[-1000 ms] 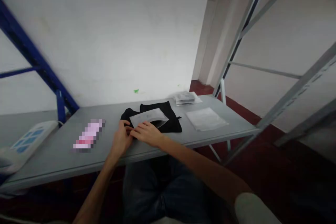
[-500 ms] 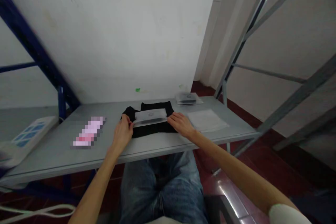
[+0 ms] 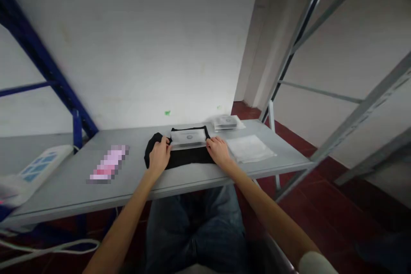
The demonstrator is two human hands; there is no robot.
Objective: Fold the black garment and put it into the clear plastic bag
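Both hands shifted inward: left hand (image 3: 159, 155), right hand (image 3: 218, 150) flank pouch (image 3: 188, 138).

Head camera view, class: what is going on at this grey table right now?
A seated person has both hands on a black garment lying on the grey table. The left hand and the right hand grip the two ends of a clear plastic bag lying across the garment's far part. A flat stack of clear bags lies to the right, and a white power strip at far left.
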